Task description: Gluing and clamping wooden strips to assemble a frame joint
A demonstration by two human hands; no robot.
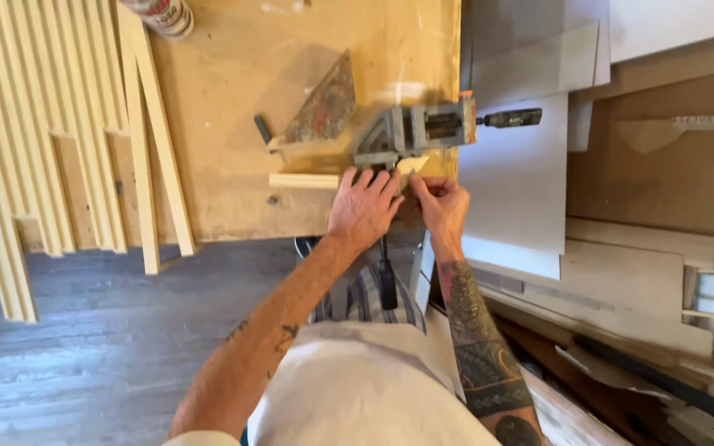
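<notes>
Plywood forms the surface (pixel 233 91) I am looking down on, with dark floorboards (pixel 84 330) below its near edge. My left hand (pixel 364 206) lies flat, fingers together, pressing on the end of a pale wood strip (pixel 303 180). That strip runs level across the view, its long axis left to right, its right end going under my fingers toward the metal corner clamp (pixel 411 132) just above the hand. My right hand (pixel 442 205) sits close beside the left, thumb and forefinger pinched on a second short piece of moulding (pixel 413 164) whose mitred end points up and left into the clamp's corner. The clamp's screw handle (pixel 512 118) sticks out to the right, past the surface's edge. A second clamp handle (pixel 386 277) hangs down below my hands.

Up and left of my left hand lies a paint-stained triangular piece (pixel 324 103). Further left, long pale moulding lengths (pixel 159 132) lean across the surface, their axes running roughly top to bottom. Right of my right hand are white boards (pixel 518 182) and stacked timber offcuts (pixel 638 272). Nothing blocks my view of either hand.
</notes>
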